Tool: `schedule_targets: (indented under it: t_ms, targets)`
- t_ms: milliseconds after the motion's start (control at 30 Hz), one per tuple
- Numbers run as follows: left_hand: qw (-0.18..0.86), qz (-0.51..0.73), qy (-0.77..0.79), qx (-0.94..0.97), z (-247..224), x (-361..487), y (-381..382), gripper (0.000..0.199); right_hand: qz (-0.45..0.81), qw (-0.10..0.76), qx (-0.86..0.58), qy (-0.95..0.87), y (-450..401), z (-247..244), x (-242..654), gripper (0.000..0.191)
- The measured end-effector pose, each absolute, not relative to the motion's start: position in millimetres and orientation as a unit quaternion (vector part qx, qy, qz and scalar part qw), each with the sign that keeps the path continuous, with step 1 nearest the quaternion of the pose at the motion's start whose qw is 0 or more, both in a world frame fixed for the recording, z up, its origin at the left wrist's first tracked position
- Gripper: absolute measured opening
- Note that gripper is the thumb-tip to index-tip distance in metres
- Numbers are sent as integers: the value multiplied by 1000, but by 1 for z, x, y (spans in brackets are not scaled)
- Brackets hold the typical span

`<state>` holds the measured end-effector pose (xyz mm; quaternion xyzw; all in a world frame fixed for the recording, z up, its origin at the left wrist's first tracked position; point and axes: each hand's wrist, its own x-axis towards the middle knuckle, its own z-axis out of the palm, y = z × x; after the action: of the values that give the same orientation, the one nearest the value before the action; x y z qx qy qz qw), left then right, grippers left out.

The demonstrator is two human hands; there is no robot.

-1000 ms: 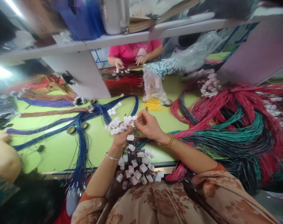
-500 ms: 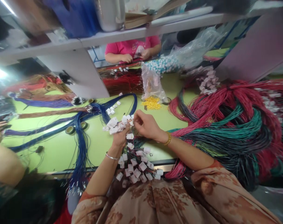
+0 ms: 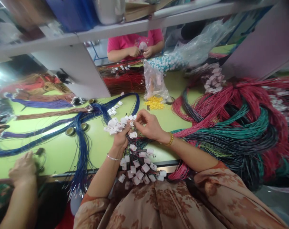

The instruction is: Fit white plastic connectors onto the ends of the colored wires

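My left hand (image 3: 121, 139) is closed around a bunch of white connectors (image 3: 114, 126) that fan out above its fingers. Just right of it, my right hand (image 3: 148, 125) is pinched at the bunch's right end, thumb and forefinger on a small part too tiny to make out. More white connectors (image 3: 139, 175) on dark wires hang below my hands over the table's front edge. Blue wires (image 3: 82, 149) lie to the left. To the right, dark and green wires (image 3: 227, 133) and red wires (image 3: 213, 108) spread in thick bundles.
Yellow pieces (image 3: 154, 102) lie by a clear bag (image 3: 156, 81). Tape rolls (image 3: 70, 131) rest at the left. A shelf (image 3: 87, 35) crosses above. A person in pink (image 3: 135, 46) works opposite; another person's hand (image 3: 24, 168) is at the left edge.
At the left, the neighbouring person's hand has come into view on the table near a small dark part. My hands remain together at the connector bunch, with slight finger movement. The view has shifted slightly.
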<state>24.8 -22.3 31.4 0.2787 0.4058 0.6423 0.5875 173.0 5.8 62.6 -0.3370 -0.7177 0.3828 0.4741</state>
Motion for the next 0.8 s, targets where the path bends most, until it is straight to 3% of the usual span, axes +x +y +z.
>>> schedule_targets:
  t_ms: [367,600,800]
  targets:
    - [569,653,423,266,28,27,-23,38,251,418,-325,-810,3,66,175,4]
    - [465,708,462,263,16,29,-22,32,164,402,-320,-842,-20,43,155,31]
    - [393,682,504,354,19,22,-22,21,253,400,-349,-809,9,40,169,23]
